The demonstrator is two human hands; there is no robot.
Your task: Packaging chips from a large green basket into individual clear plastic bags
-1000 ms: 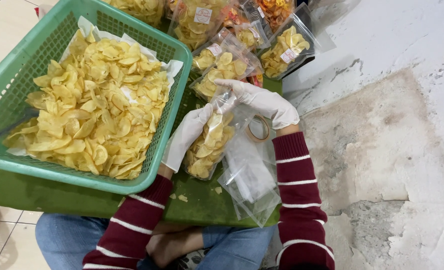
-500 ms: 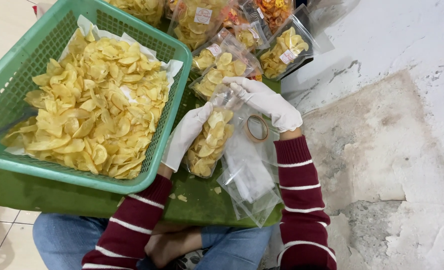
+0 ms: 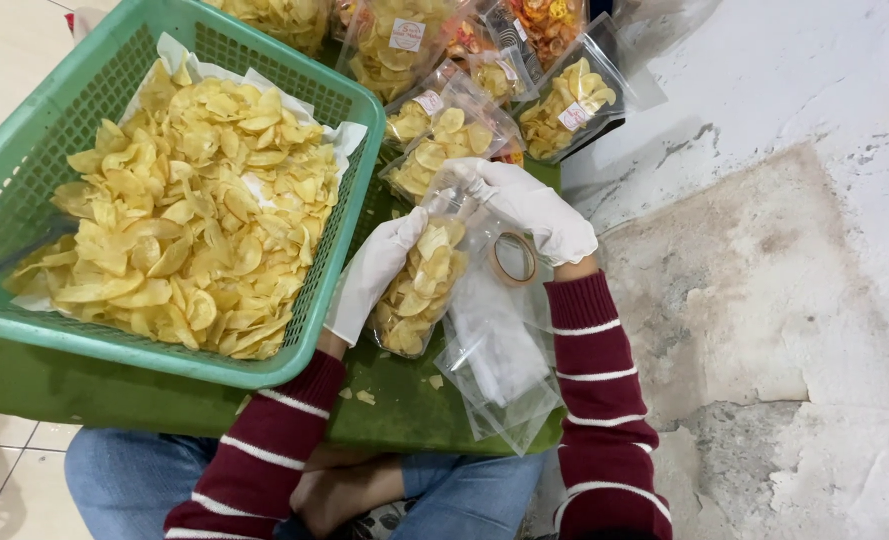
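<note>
Head view, the only one I have. Landmark: the green basket (image 3: 340, 215), heaped with yellow chips (image 3: 190, 200) on white paper lining, sitting on a green table (image 3: 405, 400).

Just right of the basket's near corner, both gloved hands are on one clear bag of chips (image 3: 420, 285). The left hand (image 3: 375, 265) is wrapped along the bag's side next to the basket wall, fingers curled on the plastic. The right hand (image 3: 530, 205) is pinched on the bag's open top, on the side away from the basket. So both are clamped on the same bag, close together but not touching each other as far as I can tell. The bag stands tilted, its bottom resting on the table.

Right of the bag, farther from the basket: a roll of tape (image 3: 514, 258) lying under the right wrist, and a loose stack of empty clear bags (image 3: 500, 365) spreading toward the table's near edge.

Beyond the basket's far right corner, a cluster of filled, labelled chip packets (image 3: 445, 125).

Against half a second ago: the right hand has drawn slightly up and in toward the bag's mouth. The left hand's grip reads the same, and the bag has barely shifted. Basket, tape and packets unchanged.
</note>
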